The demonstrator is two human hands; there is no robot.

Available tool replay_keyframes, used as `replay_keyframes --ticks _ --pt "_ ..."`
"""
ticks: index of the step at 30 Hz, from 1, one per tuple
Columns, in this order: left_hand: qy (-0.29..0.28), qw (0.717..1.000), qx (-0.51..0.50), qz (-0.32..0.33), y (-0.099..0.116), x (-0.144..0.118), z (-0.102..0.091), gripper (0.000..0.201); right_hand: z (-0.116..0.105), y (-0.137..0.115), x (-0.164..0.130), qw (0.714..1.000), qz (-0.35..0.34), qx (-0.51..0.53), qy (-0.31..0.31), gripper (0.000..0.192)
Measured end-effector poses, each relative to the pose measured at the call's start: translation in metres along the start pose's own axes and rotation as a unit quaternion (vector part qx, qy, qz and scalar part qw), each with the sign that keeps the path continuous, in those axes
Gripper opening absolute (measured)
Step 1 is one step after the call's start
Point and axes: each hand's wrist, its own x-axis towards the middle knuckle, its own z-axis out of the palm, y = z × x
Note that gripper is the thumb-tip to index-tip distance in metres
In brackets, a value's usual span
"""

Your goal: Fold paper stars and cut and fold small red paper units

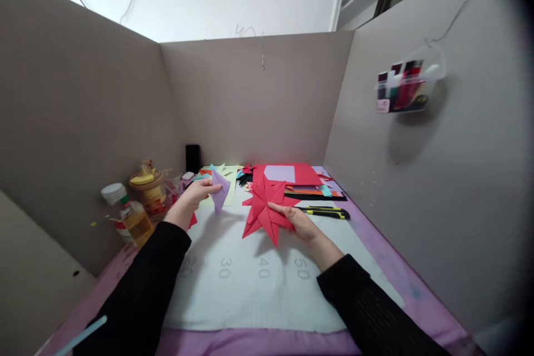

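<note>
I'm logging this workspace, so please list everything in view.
Panels: three, grey, left, back and right
Hanging container: one, clear, right panel
Hook: one, metallic, back panel
Upright slab: one, black, back left
Jar: one, brown and yellow, left
Lidded container: one, white lid, left
Bottle: one, amber-filled, left
Mat: one, white, centre
Cloth: one, lilac, under mat
Papers: several, mixed colours, mat's far end
Paper star: one, red, centre
Knife: one, black and yellow, right of star
Folded paper: one, lilac, left of star
Sleeves: two, black, both arms
Left hand: one, holding folded paper
Right hand: one, holding star
</note>
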Motion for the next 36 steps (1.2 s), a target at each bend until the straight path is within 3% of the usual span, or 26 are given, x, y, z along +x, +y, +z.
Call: replay_keyframes --ticks 1,3,5,9,12,21,36 --pt "-0.024 0.999 -0.035 0.006 0.007 -0.007 0.007 0.031 0.000 0.001 0.001 1.000 -0.014 -0.023 0.004 0.069" --pt "-0.082 0.977 -0.197 -0.008 0.019 -0.022 0.026 0.035 -0.001 0.002 0.003 0.995 -0.049 -0.087 0.022 0.067" --pt "-0.084 0.953 -0.290 -0.025 0.024 -0.037 0.047 0.037 -0.002 0.003 0.003 0.985 -0.075 -0.153 0.037 0.066" --pt "-0.043 0.945 -0.322 -0.049 0.016 -0.059 0.084 0.045 0.002 0.001 0.001 0.968 -0.095 -0.232 0.029 0.067" --pt "-0.020 0.943 -0.322 -0.078 0.004 -0.066 0.100 0.051 0.005 -0.002 -0.001 0.961 -0.098 -0.256 0.027 0.066" --pt "-0.054 0.935 -0.343 -0.073 -0.009 -0.071 0.102 0.038 0.008 0.000 -0.004 0.960 -0.094 -0.265 0.005 0.068" --pt "-0.039 0.967 -0.249 -0.029 0.000 -0.073 0.089 0.033 0.010 -0.004 -0.006 0.957 -0.096 -0.271 -0.036 0.065"
